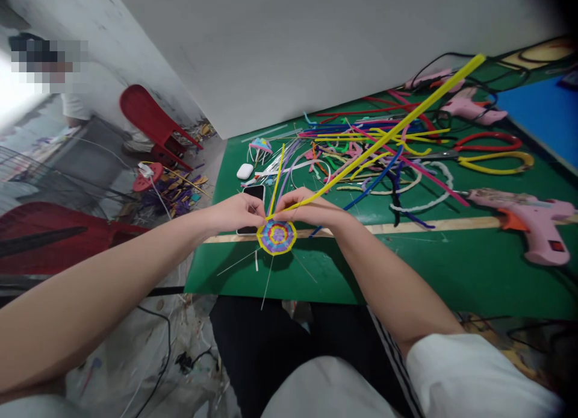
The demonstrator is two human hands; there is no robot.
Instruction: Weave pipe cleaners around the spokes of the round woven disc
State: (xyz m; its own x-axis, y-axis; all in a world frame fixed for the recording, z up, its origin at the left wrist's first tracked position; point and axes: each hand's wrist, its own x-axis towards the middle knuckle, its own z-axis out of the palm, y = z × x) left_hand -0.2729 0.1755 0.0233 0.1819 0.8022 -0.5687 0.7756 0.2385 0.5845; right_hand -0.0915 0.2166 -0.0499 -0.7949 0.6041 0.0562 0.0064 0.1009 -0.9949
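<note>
A round woven disc (276, 236) in yellow, purple, blue and pink hangs between my hands over the front part of the green table, thin wires sticking out of its edge. My left hand (246, 212) pinches the disc's upper left rim. With fingers closed, my right hand (300, 206) holds a long yellow strip (388, 138) at the disc's upper right rim; the strip runs far up to the right. A shorter yellow piece and purple strands rise from the disc between the hands. Behind my left hand lies a dark phone (253, 193).
Pipe cleaners (361, 141) are heaped at the back of the green table (406, 285). To the right are scissors (497, 162) and a pink glue gun (537, 219). A white case (244, 171) lies at the left. A person sits far left, near a red chair (149, 117).
</note>
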